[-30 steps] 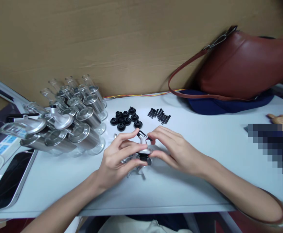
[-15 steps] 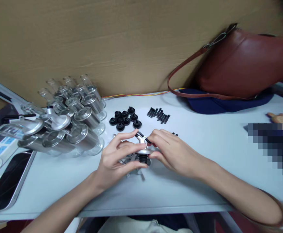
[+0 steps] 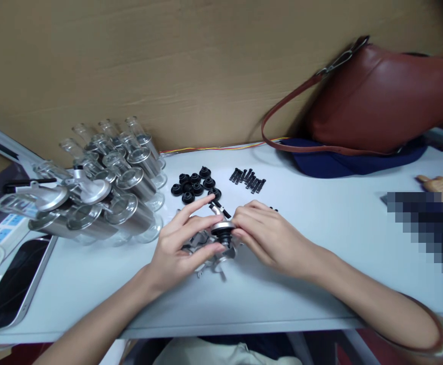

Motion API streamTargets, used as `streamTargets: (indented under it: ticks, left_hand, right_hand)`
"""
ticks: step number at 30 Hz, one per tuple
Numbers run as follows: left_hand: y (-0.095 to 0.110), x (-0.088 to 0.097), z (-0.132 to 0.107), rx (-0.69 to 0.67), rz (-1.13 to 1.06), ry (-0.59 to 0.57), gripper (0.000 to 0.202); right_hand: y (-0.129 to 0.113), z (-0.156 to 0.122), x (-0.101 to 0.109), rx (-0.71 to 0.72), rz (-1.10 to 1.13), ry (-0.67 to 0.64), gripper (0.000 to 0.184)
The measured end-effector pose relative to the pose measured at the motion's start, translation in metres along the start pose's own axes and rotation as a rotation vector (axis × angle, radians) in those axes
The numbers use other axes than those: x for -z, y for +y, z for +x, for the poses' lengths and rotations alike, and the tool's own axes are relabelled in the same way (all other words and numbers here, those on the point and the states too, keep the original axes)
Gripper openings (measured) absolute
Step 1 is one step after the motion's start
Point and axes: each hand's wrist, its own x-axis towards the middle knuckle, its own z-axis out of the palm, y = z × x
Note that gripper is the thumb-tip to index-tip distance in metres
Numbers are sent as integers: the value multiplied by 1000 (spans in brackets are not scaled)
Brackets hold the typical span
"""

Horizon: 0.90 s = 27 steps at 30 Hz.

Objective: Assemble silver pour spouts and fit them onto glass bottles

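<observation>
Silver lid (image 3: pixel 221 226): smooth metal disc, short spout and black piece above, ridged black plug (image 3: pixel 224 237) below. You have it between both hands, above the pale, smooth tabletop (image 3: pixel 301 299) and over loose silver parts (image 3: pixel 223 262), partly hidden, uncounted. Your left hand (image 3: pixel 172 253) keeps its grip closed on it, thumb low beside the plug; your right hand (image 3: pixel 270 235) pinches its right edge, fingers bent. Beyond your hands: nine stepped, round black stoppers (image 3: pixel 197 189); slim black strips (image 3: pixel 250 180), roughly ten, overlapping. Left: two similar metal lids (image 3: pixel 96 188) among glass vessels (image 3: pixel 136 185) with metal sleeves, too crowded to count.
</observation>
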Motion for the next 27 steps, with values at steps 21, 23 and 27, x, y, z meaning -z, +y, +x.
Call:
streamTargets:
  ticks: [21, 23, 27]
  left_hand:
    - [-1, -6, -6, -74, -19, -77, 34]
    - [0, -6, -6, -67, -4, -65, 36]
    - [1, -8, -8, -50, -12, 24, 38]
  right_hand:
    - [0, 0, 0, 5, 115, 20, 23]
    - [0, 0, 0, 7, 106, 33, 21]
    - [0, 0, -1, -10, 105, 24, 18]
